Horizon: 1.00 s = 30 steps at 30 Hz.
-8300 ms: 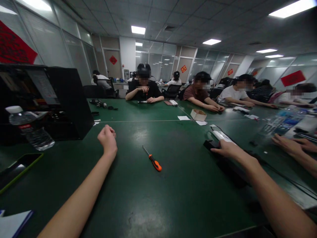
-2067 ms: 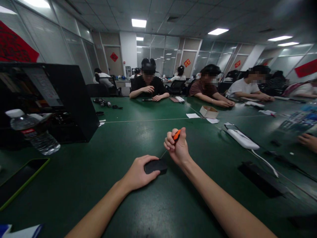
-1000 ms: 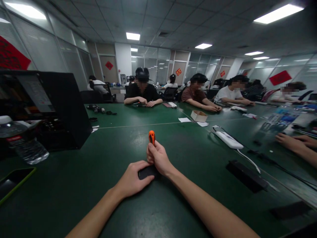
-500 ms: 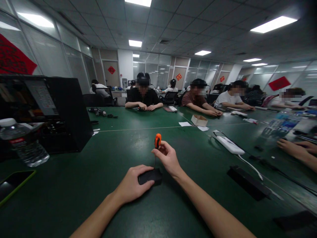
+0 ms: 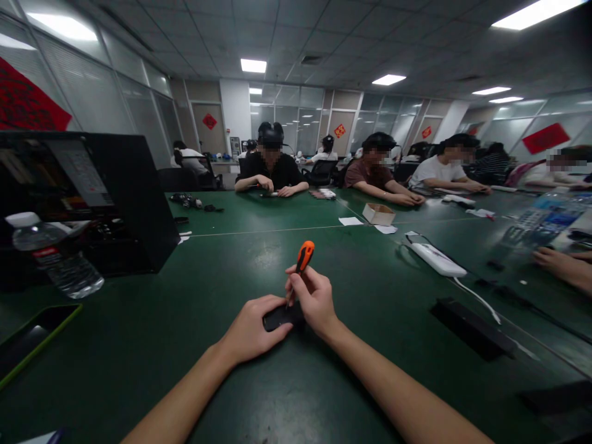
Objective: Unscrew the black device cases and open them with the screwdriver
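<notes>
A small black flat device [image 5: 279, 317] lies on the green table [image 5: 194, 308] in front of me. My left hand [image 5: 252, 325] presses down on its left end, fingers curled over it. My right hand [image 5: 312, 298] is closed round a screwdriver with an orange and black handle [image 5: 304, 256]. The handle sticks up and leans right, and the thin shaft points down at the black device.
A black open case [image 5: 115, 197] and a water bottle [image 5: 55, 256] stand at the left, a phone with a green edge [image 5: 32, 336] nearer me. A white power strip [image 5: 437, 259] and a black bar [image 5: 472, 320] lie at the right. Several people sit across the table; another person's hand [image 5: 557, 265] rests far right.
My right hand picked the screwdriver up off the table and my left hand brought the black device to the middle. In the last second the handle tilted from upright to leaning right.
</notes>
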Each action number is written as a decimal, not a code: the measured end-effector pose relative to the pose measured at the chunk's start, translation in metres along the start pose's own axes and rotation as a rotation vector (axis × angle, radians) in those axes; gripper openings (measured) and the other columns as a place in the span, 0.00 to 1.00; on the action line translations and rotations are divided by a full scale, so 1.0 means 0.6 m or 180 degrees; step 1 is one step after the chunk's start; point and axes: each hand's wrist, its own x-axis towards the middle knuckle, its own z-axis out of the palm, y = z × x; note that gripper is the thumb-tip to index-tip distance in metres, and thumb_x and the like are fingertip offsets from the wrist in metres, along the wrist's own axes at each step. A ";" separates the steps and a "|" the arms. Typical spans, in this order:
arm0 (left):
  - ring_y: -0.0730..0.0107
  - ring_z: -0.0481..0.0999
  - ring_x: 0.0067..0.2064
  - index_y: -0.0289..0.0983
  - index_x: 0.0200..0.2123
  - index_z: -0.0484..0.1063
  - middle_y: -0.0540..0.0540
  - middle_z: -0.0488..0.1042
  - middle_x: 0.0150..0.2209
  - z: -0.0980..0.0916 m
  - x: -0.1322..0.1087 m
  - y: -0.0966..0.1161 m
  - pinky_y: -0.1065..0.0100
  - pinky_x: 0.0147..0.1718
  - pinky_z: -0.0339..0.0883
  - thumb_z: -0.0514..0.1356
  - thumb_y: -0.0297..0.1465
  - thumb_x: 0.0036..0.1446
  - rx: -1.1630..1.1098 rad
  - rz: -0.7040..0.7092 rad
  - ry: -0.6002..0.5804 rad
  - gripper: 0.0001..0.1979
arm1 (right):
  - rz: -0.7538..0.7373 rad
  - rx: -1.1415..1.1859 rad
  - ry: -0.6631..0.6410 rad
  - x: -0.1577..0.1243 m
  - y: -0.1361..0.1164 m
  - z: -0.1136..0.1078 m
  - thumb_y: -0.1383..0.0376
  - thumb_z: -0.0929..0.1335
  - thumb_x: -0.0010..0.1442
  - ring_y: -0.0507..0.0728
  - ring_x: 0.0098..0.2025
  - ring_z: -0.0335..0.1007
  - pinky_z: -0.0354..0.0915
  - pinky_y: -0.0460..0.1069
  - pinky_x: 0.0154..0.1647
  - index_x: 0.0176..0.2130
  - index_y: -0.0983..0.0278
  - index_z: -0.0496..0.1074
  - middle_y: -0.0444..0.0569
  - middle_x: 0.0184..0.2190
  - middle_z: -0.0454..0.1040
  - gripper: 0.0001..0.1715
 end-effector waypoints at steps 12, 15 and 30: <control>0.64 0.77 0.38 0.36 0.38 0.76 0.47 0.78 0.37 0.005 0.002 -0.003 0.66 0.40 0.69 0.66 0.29 0.57 0.0024 0.0024 0.0046 0.05 | -0.0365 -0.0756 -0.0499 -0.019 -0.001 -0.001 0.56 0.66 0.67 0.51 0.22 0.70 0.69 0.47 0.26 0.43 0.62 0.74 0.44 0.25 0.73 0.14; 0.63 0.78 0.39 0.36 0.40 0.76 0.46 0.79 0.39 0.006 0.002 -0.006 0.65 0.42 0.70 0.65 0.28 0.57 -0.0029 0.0081 0.0073 0.07 | -0.0822 -0.1131 -0.0646 -0.015 -0.015 0.000 0.58 0.65 0.67 0.55 0.30 0.74 0.72 0.50 0.34 0.43 0.62 0.76 0.48 0.31 0.76 0.14; 0.61 0.80 0.39 0.37 0.33 0.79 0.43 0.81 0.35 0.005 -0.002 0.003 0.61 0.43 0.72 0.57 0.29 0.67 0.0111 0.0641 0.0701 0.12 | -0.0982 -0.1084 -0.0669 -0.004 -0.033 0.001 0.59 0.69 0.63 0.58 0.41 0.75 0.71 0.53 0.47 0.50 0.61 0.73 0.50 0.39 0.77 0.16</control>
